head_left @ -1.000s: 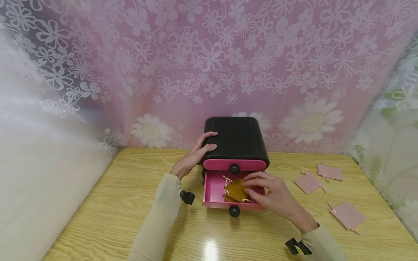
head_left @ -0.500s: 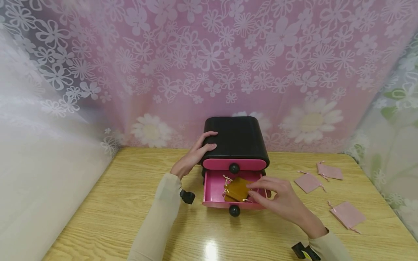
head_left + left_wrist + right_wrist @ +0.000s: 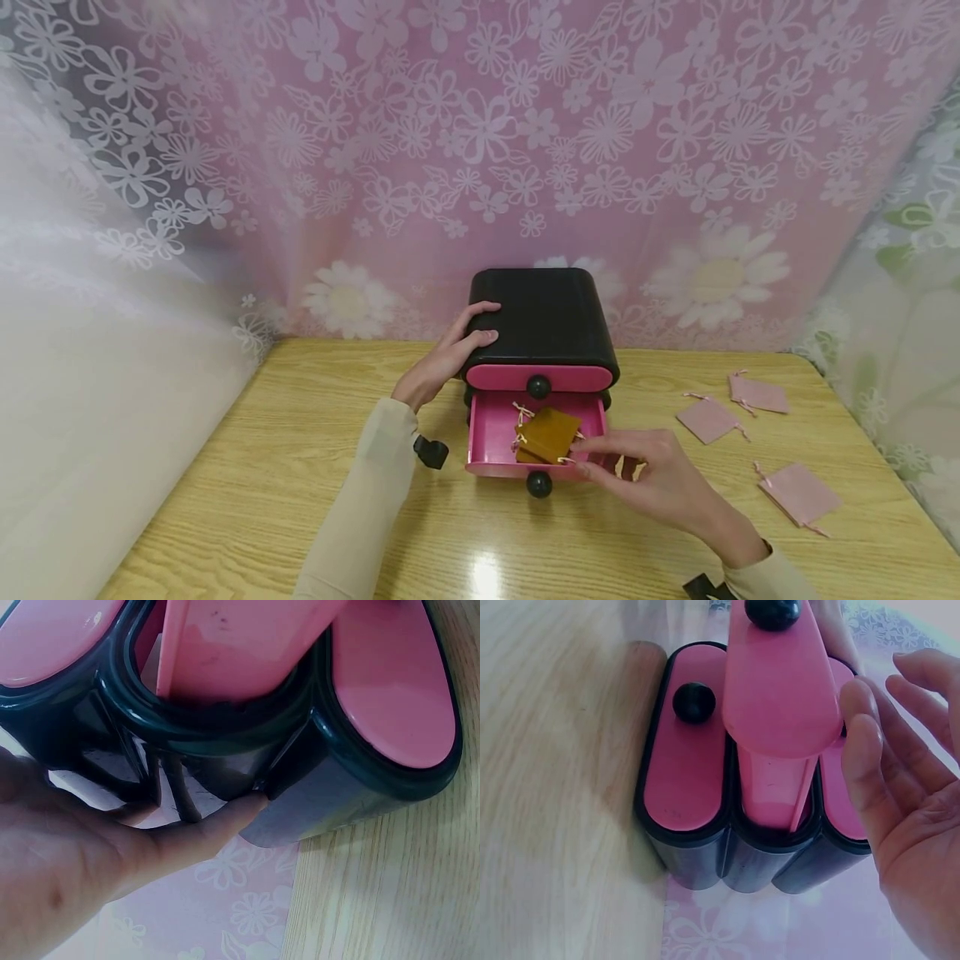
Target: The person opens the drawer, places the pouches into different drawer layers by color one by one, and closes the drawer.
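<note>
A black drawer unit (image 3: pixel 536 312) with pink fronts and round black knobs stands near the back of the table. Its middle drawer (image 3: pixel 491 425) is pulled out, with mustard-yellow drawstring pouches (image 3: pixel 551 433) lying in it, partly overlapping. My left hand (image 3: pixel 442 358) rests on the unit's upper left side, fingers and thumb extended; the left wrist view has the thumb against the black casing (image 3: pixel 217 742). My right hand (image 3: pixel 652 475) is at the drawer's right front corner, thumb and forefinger apart beside a pouch's pale cord. In the right wrist view nothing shows between those fingers (image 3: pixel 866 742).
Three pink drawstring pouches (image 3: pixel 798 496) lie spread out on the wooden table (image 3: pixel 315 483), to the right of the unit. A flowered pink curtain (image 3: pixel 525 167) hangs right behind the unit. Pale sheeting (image 3: pixel 112 375) flanks the left side.
My right hand has drawn back from the yellow pouches toward the right and front, to the drawer's corner. The pouches stay in the drawer, and my left hand keeps its place.
</note>
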Tool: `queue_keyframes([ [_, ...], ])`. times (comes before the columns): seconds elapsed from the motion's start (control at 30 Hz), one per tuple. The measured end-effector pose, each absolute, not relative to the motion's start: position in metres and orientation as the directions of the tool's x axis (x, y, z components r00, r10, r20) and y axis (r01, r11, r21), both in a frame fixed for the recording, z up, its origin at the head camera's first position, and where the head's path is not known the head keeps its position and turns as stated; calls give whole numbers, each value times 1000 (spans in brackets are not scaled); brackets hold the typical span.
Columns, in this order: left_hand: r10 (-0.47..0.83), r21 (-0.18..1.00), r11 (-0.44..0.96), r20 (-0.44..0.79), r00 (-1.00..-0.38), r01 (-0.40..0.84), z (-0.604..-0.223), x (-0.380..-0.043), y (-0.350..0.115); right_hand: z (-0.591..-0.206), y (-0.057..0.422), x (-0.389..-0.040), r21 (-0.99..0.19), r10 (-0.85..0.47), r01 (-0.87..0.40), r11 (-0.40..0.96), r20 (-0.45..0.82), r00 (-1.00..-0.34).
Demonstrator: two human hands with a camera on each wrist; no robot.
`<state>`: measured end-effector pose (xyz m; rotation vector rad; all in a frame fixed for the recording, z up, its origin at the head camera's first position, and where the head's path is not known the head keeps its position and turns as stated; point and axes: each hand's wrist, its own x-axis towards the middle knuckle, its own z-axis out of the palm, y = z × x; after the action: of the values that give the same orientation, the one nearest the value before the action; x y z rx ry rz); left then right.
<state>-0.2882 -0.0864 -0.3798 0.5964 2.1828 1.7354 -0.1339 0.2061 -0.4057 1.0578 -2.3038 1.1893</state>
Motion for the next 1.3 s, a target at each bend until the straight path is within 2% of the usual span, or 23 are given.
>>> queue_keyframes([
  [0.27,483,971,192,34,-875,143,-381,-289,-87,-411,206,-127,-572,-521,-747,339,547,-655],
  [0.53,485,971,190,38,-874,148,-381,-289,-87,-425,195,-126,-538,-610,-799,269,547,-574],
  [0.67,485,970,190,41,-874,151,-382,-289,-87,-431,188,-124,-520,-635,-804,287,525,-566],
  [1.03,489,971,185,45,-871,154,-382,-290,-87,-430,177,-121,-564,-641,-719,406,384,-664],
  [1.3,486,970,190,40,-873,150,-382,-290,-86,-431,173,-121,-537,-610,-729,425,425,-669],
])
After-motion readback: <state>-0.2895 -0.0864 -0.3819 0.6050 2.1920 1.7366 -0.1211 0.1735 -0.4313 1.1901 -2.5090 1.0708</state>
